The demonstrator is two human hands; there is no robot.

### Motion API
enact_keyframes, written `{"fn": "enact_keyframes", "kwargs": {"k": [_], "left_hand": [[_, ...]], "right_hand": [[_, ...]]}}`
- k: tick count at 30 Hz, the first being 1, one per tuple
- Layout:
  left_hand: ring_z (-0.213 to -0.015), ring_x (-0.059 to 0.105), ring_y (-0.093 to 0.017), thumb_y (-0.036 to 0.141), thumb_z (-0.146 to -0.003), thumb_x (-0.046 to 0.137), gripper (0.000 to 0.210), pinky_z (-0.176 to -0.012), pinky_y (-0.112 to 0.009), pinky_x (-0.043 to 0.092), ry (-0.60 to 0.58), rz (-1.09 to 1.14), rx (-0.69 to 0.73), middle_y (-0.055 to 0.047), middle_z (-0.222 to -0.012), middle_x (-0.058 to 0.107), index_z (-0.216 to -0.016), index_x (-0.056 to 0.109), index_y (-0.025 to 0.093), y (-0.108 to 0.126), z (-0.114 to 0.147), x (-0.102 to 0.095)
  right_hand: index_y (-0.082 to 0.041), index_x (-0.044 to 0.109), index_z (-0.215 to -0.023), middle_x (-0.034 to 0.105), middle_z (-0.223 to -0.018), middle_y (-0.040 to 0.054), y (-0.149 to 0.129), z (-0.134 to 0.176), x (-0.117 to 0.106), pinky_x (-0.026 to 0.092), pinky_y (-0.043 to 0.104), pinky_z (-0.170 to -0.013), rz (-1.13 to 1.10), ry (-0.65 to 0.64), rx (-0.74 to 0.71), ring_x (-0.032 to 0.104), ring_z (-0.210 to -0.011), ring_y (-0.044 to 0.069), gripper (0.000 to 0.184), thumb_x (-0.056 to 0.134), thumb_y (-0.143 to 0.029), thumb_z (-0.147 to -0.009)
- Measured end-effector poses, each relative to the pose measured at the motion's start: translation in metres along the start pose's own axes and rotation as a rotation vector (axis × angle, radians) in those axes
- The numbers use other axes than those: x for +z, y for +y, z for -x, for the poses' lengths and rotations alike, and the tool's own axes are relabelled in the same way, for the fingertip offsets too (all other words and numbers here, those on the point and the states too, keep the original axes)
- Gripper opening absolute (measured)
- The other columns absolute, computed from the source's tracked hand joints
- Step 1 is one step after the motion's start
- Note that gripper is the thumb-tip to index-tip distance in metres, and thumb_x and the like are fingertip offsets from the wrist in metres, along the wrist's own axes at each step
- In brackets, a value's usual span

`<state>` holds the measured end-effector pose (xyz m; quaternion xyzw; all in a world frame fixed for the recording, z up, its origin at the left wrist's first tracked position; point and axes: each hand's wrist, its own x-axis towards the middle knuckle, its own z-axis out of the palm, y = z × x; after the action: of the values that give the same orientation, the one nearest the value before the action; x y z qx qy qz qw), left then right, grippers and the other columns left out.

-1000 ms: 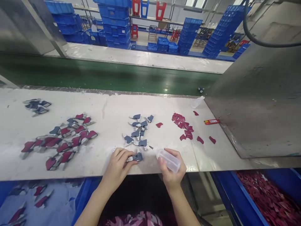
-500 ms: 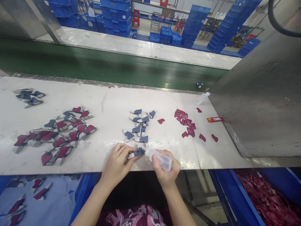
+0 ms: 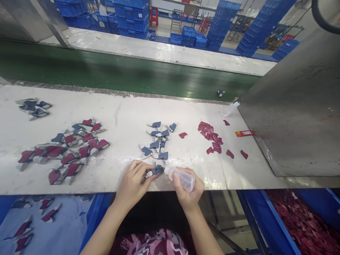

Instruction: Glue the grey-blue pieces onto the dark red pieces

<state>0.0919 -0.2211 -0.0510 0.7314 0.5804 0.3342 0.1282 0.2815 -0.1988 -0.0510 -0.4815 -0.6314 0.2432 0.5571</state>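
Observation:
Near the front edge of the white table, my left hand (image 3: pixel 136 178) pinches a small dark blue and grey plastic part (image 3: pixel 157 170) between thumb and fingers. My right hand (image 3: pixel 192 189) is wrapped round a clear squeeze bottle (image 3: pixel 183 179), tilted so its nozzle end meets the blue part. Whether any liquid comes out is too small to see. Just beyond my hands lies a group of similar blue-grey parts (image 3: pixel 154 145). A single maroon piece (image 3: pixel 183 135) lies to their right, and a cluster of maroon pieces (image 3: pixel 209 132) farther right.
Parts with maroon inlays (image 3: pixel 70 158) spread over the table's left. A green conveyor (image 3: pixel 127 72) runs behind, carrying one small part (image 3: pixel 220 92). A metal housing (image 3: pixel 297 124) bounds the right side. Below the table stand a lined blue bin (image 3: pixel 66 226) and a bin of maroon pieces (image 3: pixel 305 226).
The small part on the conveyor has shifted left. My view has moved slightly; both hands keep their hold, with the bottle still against the blue part.

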Motion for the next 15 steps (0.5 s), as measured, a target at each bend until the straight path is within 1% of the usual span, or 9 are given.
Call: {"fn": "enact_keyframes", "kwargs": {"k": [6,12,15], "left_hand": [[-0.092,0.056,-0.022,0.026,-0.090,0.067,0.013,-0.079,-0.036,0.048,0.001,-0.004,0.007,-0.003,-0.091,0.069,-0.100,0.059,0.022,0.0002,-0.0008,-0.0001],[-0.093,0.056,-0.022,0.026,-0.090,0.067,0.014,-0.078,-0.035,0.048,-0.001,-0.007,-0.003,-0.002,-0.091,0.069,-0.101,0.059,0.021,0.0011,-0.0005,-0.0008],[-0.093,0.056,-0.022,0.026,-0.090,0.067,0.014,-0.079,-0.035,0.048,-0.004,-0.008,-0.006,-0.002,-0.091,0.069,-0.101,0.060,0.021,0.0008,-0.0003,-0.0005]], "right_hand": [[-0.017,0.068,-0.087,0.070,-0.071,0.0039,0.0001,-0.0002,-0.0020,0.054,0.027,-0.050,0.028,0.034,0.010,0.067,-0.058,0.017,0.010,0.069,-0.025,-0.082],[-0.018,0.068,-0.084,0.068,-0.069,0.0028,-0.0023,0.0006,-0.0044,0.051,0.026,-0.049,0.007,0.048,0.057,0.064,-0.055,0.016,0.009,0.067,-0.026,-0.083],[-0.018,0.067,-0.084,0.068,-0.068,0.0029,-0.0018,0.0017,-0.0060,0.051,0.026,-0.049,0.008,0.046,0.052,0.064,-0.055,0.016,0.009,0.066,-0.027,-0.083]]}}
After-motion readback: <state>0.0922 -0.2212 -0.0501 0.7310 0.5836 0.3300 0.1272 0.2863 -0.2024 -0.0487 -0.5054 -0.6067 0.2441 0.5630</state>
